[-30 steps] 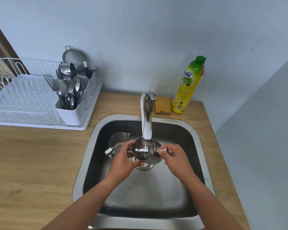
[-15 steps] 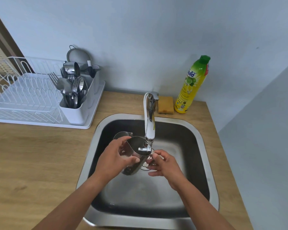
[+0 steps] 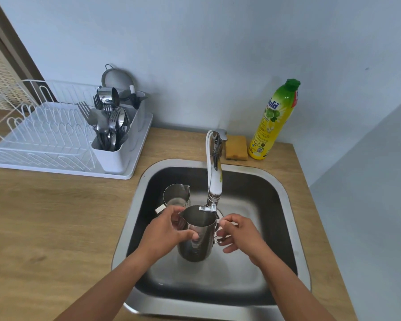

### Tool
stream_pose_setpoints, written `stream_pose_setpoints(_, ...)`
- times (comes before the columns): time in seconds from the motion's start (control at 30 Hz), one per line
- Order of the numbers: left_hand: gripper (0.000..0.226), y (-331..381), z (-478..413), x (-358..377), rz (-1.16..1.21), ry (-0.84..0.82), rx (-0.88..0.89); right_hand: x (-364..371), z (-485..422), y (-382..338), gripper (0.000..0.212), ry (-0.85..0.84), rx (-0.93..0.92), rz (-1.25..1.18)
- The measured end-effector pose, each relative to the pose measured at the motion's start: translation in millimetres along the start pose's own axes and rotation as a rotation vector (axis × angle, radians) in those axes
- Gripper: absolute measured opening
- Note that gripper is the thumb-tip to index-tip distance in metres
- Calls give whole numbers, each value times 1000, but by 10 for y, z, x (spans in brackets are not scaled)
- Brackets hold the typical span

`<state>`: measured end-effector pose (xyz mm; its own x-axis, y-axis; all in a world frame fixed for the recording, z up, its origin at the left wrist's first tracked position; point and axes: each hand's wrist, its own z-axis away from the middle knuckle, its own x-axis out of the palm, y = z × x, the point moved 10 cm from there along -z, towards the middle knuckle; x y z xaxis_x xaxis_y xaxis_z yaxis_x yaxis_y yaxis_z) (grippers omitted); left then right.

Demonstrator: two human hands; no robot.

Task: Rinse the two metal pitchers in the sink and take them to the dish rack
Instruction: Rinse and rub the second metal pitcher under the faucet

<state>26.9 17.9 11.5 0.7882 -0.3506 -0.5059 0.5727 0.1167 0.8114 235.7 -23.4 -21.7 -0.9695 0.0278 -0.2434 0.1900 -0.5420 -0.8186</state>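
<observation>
Head view: a person at a kitchen sink (image 3: 128,228) holds a steel pitcher (image 3: 196,239) upright over the basin, its mouth just under the tap (image 3: 214,179). The left hand (image 3: 164,230) grips the pitcher's body, fingers and thumb curled round it. The right hand (image 3: 240,232) pinches the handle on the far side, fingers bent. A second pitcher (image 3: 176,194) stands in the basin's back left corner, just behind the left hand. On the wooden bench (image 3: 56,228) to the left sits a white dish rack (image 3: 44,135) with cutlery (image 3: 109,126) in its caddy. Behind the tap lie a sponge (image 3: 236,148) and a soap bottle (image 3: 273,121).
</observation>
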Motion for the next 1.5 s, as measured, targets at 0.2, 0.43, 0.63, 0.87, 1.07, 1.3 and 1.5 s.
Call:
stream_pose_setpoints(0.2, 72, -21, -64, 40, 68, -2, -27, -99, -5, -13, 11, 88, -17, -11)
stream_pose_setpoints(0.43, 67, 4, -94, 142, 69, -50, -17, -227, 32, 26, 12, 113, 12, -38)
stream_pose_setpoints(0.63, 61, 22, -124, 78, 111, -64, -22, -108, 33, -21, 15, 47, 13, 18)
stream_pose_setpoints(0.87, 41, -15, -147, 150, 238, -88, -57, -78, 61, -22, 26, 16, 91, 40)
stream_pose_setpoints(1.07, 13, -27, -162, 218, 272, -172, -105, 35, 172, 114, 38, -173, 250, -187)
stream_pose_setpoints(1.3, 30, -82, -287, 288, 256, -259, -148, 21, 170, 26, 34, -255, 254, -235)
stream_pose_setpoints(1.5, 35, 35, -505, 144, 303, -162, -124, -65, 39, -152, 32, -97, 89, 89)
